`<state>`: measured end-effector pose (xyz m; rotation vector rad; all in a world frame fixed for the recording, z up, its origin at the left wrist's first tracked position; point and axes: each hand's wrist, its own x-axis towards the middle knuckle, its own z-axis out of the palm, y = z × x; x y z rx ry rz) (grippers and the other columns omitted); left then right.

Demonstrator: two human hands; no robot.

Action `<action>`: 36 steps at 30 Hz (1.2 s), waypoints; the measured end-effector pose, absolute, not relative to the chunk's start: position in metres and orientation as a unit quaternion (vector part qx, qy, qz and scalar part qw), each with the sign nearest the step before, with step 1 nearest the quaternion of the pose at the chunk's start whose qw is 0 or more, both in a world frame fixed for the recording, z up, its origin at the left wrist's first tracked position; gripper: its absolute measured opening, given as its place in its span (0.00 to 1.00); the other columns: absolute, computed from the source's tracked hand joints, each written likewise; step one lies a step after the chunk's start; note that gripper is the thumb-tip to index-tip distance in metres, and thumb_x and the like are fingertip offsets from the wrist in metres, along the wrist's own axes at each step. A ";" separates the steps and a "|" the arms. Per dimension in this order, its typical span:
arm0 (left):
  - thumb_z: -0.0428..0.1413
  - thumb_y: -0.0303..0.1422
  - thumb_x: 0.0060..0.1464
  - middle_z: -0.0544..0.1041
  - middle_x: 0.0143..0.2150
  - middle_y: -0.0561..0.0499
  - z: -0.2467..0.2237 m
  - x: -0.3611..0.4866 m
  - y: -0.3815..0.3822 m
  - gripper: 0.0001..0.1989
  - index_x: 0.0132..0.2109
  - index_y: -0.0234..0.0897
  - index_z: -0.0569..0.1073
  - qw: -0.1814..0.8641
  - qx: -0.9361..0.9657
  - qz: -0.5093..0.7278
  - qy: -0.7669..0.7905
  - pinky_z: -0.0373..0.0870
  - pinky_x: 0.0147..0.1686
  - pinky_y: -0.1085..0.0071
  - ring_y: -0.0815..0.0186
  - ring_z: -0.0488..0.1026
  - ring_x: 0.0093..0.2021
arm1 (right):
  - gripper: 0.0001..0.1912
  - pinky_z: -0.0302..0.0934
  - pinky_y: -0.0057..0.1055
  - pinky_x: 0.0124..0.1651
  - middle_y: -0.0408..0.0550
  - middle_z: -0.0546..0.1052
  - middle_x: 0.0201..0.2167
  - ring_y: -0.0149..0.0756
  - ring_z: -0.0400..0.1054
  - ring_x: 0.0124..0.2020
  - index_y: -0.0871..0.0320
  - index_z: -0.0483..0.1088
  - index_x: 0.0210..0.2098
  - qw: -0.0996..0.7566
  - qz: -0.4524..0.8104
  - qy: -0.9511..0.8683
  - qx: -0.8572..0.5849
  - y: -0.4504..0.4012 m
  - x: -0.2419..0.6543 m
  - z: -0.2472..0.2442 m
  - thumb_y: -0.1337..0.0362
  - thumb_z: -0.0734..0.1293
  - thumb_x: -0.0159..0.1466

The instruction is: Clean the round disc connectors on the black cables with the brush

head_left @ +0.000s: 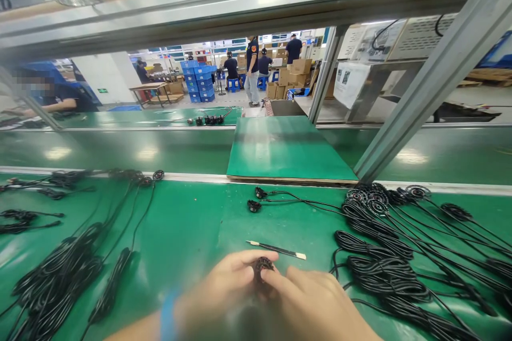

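A small round black part with a ribbed rim sits between my two hands, low in the middle of the head view. My left hand, with a blue band at its wrist, grips it between thumb and fingers. The index finger of my right hand presses on it from the right, the other fingers curled. Its underside is hidden and blurred. Just beyond my fingers lies a thin black tool with pale tips. Farther off, two small black cable-end pieces rest on the green mat.
Coiled black cables with round black ends lie at the right. More cable bundles spread over the left. A raised green board bridges the gap ahead, beside a slanted metal post. A masked person sits at the far left; others are behind.
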<state>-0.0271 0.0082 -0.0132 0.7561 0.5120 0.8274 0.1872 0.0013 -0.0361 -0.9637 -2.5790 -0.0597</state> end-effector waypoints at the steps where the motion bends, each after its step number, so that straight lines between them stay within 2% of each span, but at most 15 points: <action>1: 0.62 0.40 0.53 0.76 0.39 0.44 -0.014 -0.027 0.008 0.25 0.56 0.32 0.75 0.816 0.354 0.386 0.244 0.68 0.40 0.69 0.64 0.73 0.37 | 0.25 0.56 0.32 0.27 0.39 0.67 0.26 0.34 0.64 0.23 0.52 0.63 0.55 0.191 -0.031 -0.921 -0.337 0.001 0.187 -0.035 0.70 0.66 0.58; 4: 0.62 0.42 0.54 0.75 0.39 0.44 -0.019 -0.029 0.007 0.26 0.55 0.30 0.75 0.804 0.373 0.373 0.275 0.67 0.38 0.69 0.65 0.71 0.35 | 0.27 0.55 0.33 0.26 0.40 0.67 0.26 0.36 0.63 0.23 0.51 0.64 0.55 0.185 -0.062 -0.925 -0.328 0.001 0.185 -0.031 0.69 0.68 0.56; 9: 0.61 0.42 0.56 0.76 0.38 0.43 -0.025 -0.030 0.005 0.23 0.53 0.31 0.76 0.785 0.389 0.356 0.326 0.68 0.37 0.70 0.66 0.71 0.34 | 0.21 0.56 0.35 0.28 0.43 0.70 0.29 0.40 0.67 0.28 0.50 0.64 0.53 0.198 -0.072 -0.923 -0.323 0.002 0.183 -0.027 0.67 0.67 0.60; 12: 0.61 0.41 0.55 0.76 0.34 0.45 -0.017 -0.025 0.008 0.24 0.54 0.30 0.75 0.799 0.353 0.385 0.299 0.68 0.35 0.69 0.65 0.73 0.31 | 0.19 0.60 0.33 0.34 0.40 0.72 0.32 0.37 0.69 0.31 0.48 0.60 0.53 0.223 0.100 -0.897 -0.369 0.003 0.182 -0.024 0.70 0.63 0.65; 15: 0.60 0.36 0.56 0.78 0.38 0.42 -0.009 -0.023 0.011 0.20 0.54 0.32 0.74 0.793 0.334 0.422 0.285 0.68 0.37 0.69 0.63 0.75 0.34 | 0.22 0.62 0.28 0.37 0.37 0.73 0.34 0.31 0.70 0.33 0.48 0.54 0.55 0.262 0.296 -0.812 -0.428 0.003 0.181 -0.023 0.72 0.60 0.65; 19: 0.56 0.33 0.59 0.77 0.45 0.38 -0.009 -0.025 0.013 0.17 0.54 0.31 0.74 0.795 0.319 0.435 0.278 0.67 0.37 0.68 0.61 0.76 0.36 | 0.23 0.62 0.26 0.37 0.36 0.71 0.34 0.28 0.69 0.32 0.49 0.55 0.54 0.293 0.374 -0.766 -0.433 0.002 0.179 -0.023 0.75 0.60 0.62; 25: 0.54 0.31 0.60 0.76 0.45 0.37 -0.013 -0.027 0.013 0.18 0.55 0.29 0.72 0.791 0.314 0.439 0.288 0.66 0.37 0.68 0.62 0.75 0.36 | 0.07 0.60 0.27 0.36 0.38 0.73 0.32 0.30 0.67 0.30 0.51 0.69 0.43 0.296 0.365 -0.756 -0.456 0.005 0.179 -0.011 0.67 0.62 0.68; 30: 0.57 0.33 0.59 0.76 0.46 0.37 -0.011 -0.027 0.014 0.19 0.55 0.29 0.72 0.793 0.320 0.434 0.284 0.66 0.37 0.68 0.62 0.75 0.36 | 0.13 0.59 0.29 0.35 0.40 0.73 0.30 0.33 0.67 0.31 0.50 0.72 0.36 0.319 0.322 -0.778 -0.434 0.002 0.181 -0.011 0.62 0.58 0.72; 36: 0.58 0.34 0.58 0.76 0.44 0.39 -0.011 -0.028 0.013 0.20 0.55 0.30 0.73 0.792 0.320 0.433 0.289 0.66 0.37 0.68 0.63 0.74 0.35 | 0.07 0.60 0.30 0.34 0.42 0.71 0.31 0.34 0.67 0.32 0.53 0.69 0.39 0.396 0.187 -0.804 -0.402 -0.001 0.179 -0.018 0.67 0.60 0.71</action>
